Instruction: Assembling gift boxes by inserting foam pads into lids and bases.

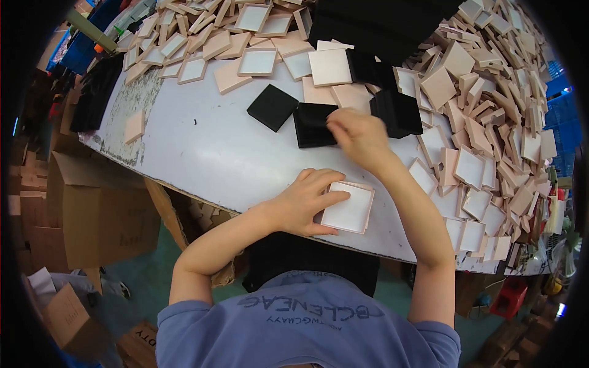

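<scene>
In the head view, I see the left hand half curled, holding the left side of the shallow pink box near the table's edge. I would steady it there without pressing its walls. The right hand is curled by the black stack; fingertips blur, so whether they pinch anything I cannot tell. The left fingers hide one box wall.

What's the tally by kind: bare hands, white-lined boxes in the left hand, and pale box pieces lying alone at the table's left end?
Left hand and right hand: 2
White-lined box (any nested parts uncounted): 1
Lone pale box piece: 1
Total: 4
</scene>
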A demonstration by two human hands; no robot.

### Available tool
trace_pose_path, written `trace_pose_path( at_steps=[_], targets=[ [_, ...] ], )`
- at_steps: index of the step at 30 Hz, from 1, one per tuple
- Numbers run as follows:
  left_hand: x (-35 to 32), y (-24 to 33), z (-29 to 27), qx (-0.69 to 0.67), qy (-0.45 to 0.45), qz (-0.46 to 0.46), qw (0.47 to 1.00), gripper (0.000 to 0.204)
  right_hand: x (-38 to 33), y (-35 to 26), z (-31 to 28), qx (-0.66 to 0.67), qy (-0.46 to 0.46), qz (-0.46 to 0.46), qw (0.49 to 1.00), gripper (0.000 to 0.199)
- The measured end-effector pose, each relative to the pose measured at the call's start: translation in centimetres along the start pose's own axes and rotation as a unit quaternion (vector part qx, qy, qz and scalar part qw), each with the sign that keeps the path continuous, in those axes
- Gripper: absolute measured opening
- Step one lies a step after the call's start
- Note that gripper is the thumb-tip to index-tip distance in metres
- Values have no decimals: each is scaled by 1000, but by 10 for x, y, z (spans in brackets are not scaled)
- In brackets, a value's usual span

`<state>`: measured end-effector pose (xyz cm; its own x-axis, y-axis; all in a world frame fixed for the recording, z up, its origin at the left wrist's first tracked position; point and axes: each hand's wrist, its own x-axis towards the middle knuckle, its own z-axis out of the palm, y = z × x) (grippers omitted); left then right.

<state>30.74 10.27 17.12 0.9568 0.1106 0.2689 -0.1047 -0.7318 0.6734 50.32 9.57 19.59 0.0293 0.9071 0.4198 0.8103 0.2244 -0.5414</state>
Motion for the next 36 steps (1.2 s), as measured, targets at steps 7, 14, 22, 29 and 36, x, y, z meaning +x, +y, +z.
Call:
trace_pose_path(
  at_steps=[7,14,22,29,36],
  targets=[
    [-20,2,18,-1,186,-29,982,93,-87,-31,-49,-245,45,-249,936,27],
    [-15,21,33,5,204,-12,979,111,-110,-78,-60,-135,-221,-184,948,18],
    [-12,18,19,48,166,24,985,75,-141,34,-102,-279,28,125,952,54],
    [15,42,-17,214,37,-58,974,64,-138,60,-94,-359,60,114,924,51],
    [57,84,-20,307,-152,-106,933,75,-158,58,-115,-288,141,144,936,63]
  ],
)
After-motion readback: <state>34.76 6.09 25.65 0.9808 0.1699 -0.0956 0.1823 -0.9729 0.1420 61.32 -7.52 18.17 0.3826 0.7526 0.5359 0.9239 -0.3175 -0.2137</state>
